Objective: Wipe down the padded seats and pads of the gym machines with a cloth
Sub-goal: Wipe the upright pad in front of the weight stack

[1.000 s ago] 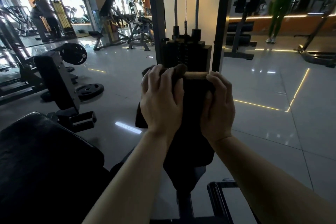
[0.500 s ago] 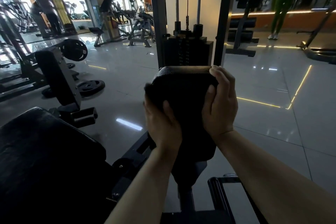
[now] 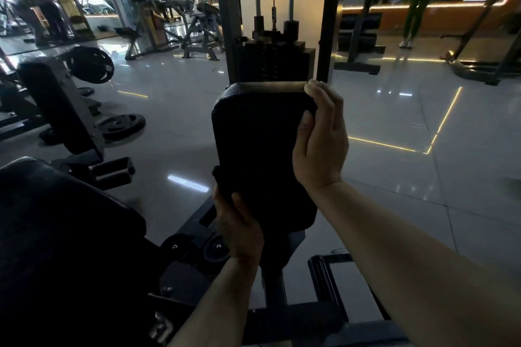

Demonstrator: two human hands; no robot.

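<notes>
Pad [image 3: 262, 149]: black, upright, centre. Left hand [image 3: 239, 225] presses dark cloth [image 3: 225, 186] on lower left edge; right hand [image 3: 320, 144] grips upper right edge.

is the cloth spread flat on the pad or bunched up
Bunched, as far as the dim frame shows: the left hand presses the dark cloth as a wad against the pad at its lower left edge.

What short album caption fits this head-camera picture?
Left hand wipes a dark cloth low on the machine's black pad; right hand grips its edge.
</notes>
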